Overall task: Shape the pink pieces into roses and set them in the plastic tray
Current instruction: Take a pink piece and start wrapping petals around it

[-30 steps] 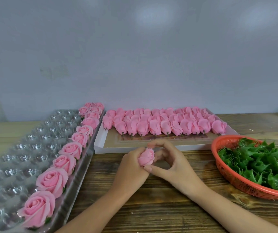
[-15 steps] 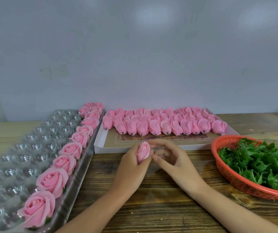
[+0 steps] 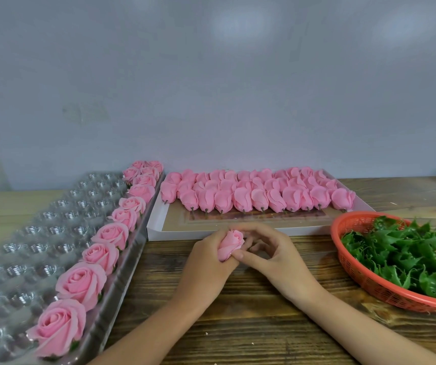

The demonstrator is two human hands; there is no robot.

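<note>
STATE: pink bud (image 3: 231, 245) gripped upright in left hand (image 3: 206, 262) just above counter (image 3: 238, 325), outer petals pinched by right hand (image 3: 277, 256) | RISK: likely to tear or crease soft petals if squeezed hard; may knock finished roses (image 3: 81, 283) when reaching for plastic tray (image 3: 27, 248)

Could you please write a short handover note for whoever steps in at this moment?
Left hand grips a pink piece by its base, over the wooden table. Right hand pinches its petals between thumb and finger.
Done: finished roses line the right edge of the plastic tray; the other cups in view hold nothing.
To do: finish this piece, seat it in the tray, then shape the many unshaped pieces in the white box. Green leaves sit in the orange basket.
</note>
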